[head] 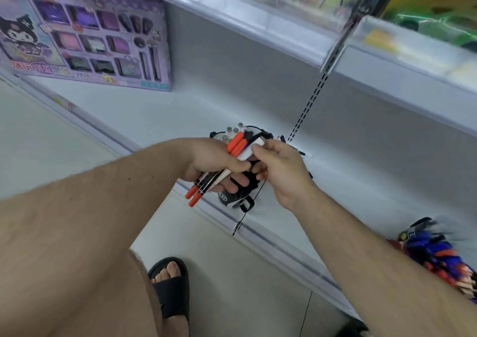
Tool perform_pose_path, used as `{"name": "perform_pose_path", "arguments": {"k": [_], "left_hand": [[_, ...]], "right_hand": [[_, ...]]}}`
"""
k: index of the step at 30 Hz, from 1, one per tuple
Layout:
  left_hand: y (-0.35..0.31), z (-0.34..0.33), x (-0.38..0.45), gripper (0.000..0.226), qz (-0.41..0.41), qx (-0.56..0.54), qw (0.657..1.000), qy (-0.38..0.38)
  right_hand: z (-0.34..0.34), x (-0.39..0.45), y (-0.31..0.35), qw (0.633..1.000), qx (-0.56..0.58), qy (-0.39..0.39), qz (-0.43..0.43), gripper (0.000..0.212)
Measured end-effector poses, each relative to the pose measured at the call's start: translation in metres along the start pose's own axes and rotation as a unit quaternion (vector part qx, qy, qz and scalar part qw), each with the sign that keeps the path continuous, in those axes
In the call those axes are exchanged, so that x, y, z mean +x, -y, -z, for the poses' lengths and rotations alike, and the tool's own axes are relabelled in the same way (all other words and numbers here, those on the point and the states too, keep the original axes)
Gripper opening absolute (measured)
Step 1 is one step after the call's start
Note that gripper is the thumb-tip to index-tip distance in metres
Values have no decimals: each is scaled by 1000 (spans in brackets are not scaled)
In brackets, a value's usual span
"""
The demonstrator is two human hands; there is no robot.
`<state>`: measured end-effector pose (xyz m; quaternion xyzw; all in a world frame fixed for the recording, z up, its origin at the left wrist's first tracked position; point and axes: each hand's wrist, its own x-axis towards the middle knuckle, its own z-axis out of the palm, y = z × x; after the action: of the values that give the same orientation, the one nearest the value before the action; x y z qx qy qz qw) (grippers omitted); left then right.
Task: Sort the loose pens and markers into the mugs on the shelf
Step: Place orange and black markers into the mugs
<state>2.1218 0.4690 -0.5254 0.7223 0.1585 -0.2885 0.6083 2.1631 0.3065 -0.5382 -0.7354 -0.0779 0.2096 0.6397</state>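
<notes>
Box: purple toy set, standing at the far left of the white shelf, leaning on the back panel.
Left hand: fingers curled round a bundle of pens and markers, red caps up, held over the shelf's front edge.
Mug: dark, on the shelf right under the bundle, mostly hidden by both hands.
Right hand: fingertips pinching a white marker at the top of the bundle.
Second mug: far right, blurred, crowded with blue and red pens.
</notes>
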Motion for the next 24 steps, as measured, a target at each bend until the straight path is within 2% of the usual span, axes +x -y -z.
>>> {"name": "perform_pose_path", "arguments": {"k": [4,6,10,15,19,22,24], "left_hand": [[-9,-5,-2,27,-14,-87,996,9],[-12,-2,-3,29,-17,-102,995,-1],[-15,3,-6,24,-12,-54,998,-5],[-14,14,-9,22,-26,-88,993,-77],[-4,38,-16,23,-19,-126,974,-186],[3,53,-20,31,4,-131,968,-212],[7,58,-19,33,8,-115,968,-222]], "right_hand": [[19,-16,9,986,126,-105,-6,11],[28,-25,11,979,151,-138,9,12],[37,-31,14,972,173,-159,17,12],[36,-22,18,968,170,-182,45,9],[40,5,17,957,72,-258,112,10],[36,34,9,953,-27,-262,148,22],[28,56,4,951,-75,-251,164,19]]}}
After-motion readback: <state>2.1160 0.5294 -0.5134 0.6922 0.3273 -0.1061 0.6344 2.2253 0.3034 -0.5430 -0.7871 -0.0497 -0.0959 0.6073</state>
